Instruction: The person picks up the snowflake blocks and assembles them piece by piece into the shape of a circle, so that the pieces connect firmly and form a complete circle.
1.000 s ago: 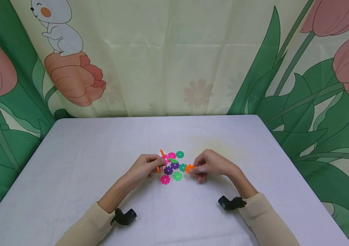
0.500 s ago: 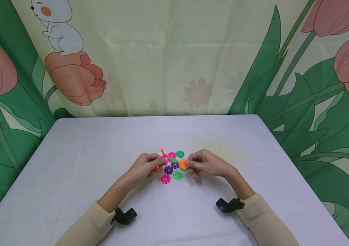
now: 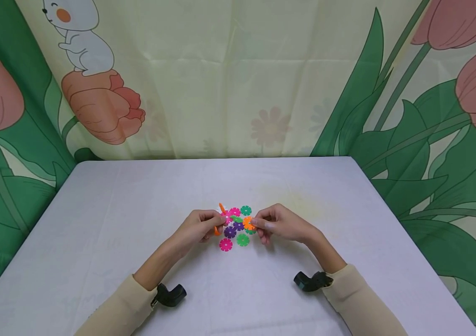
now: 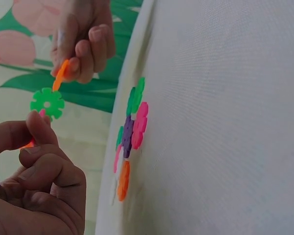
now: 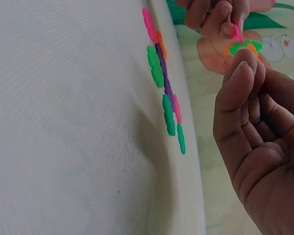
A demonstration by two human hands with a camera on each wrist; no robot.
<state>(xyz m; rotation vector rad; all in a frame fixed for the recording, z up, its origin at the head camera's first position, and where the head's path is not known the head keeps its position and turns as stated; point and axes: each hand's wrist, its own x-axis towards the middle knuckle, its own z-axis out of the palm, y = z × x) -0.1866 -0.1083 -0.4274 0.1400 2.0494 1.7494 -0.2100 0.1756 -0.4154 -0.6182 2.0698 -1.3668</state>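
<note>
My left hand (image 3: 202, 226) pinches a pink notched plastic snowflake disc (image 3: 226, 217) above the table. A green snowflake disc (image 4: 47, 103) is joined to it, and an orange bit shows behind the left fingers in the left wrist view. Between thumb and fingertips, my right hand (image 3: 281, 223) holds an orange snowflake disc (image 3: 249, 223). In the left wrist view that orange disc (image 4: 60, 76) stands edge-on and meets the green disc's rim; whether the notches interlock I cannot tell. My right fingertips partly hide the contact in the right wrist view.
Several loose discs lie on the white-covered table (image 3: 158, 186) under the hands: pink (image 3: 226, 244), green (image 3: 243, 240), purple (image 3: 230, 232) and teal (image 3: 245, 210) ones. A printed curtain (image 3: 204, 93) hangs behind the table. Each wrist wears a black camera (image 3: 171, 296).
My right hand has moved left with the orange disc, bringing it from beside the pile to the green disc. In the last half second it shifts only slightly. The left hand stays put.
</note>
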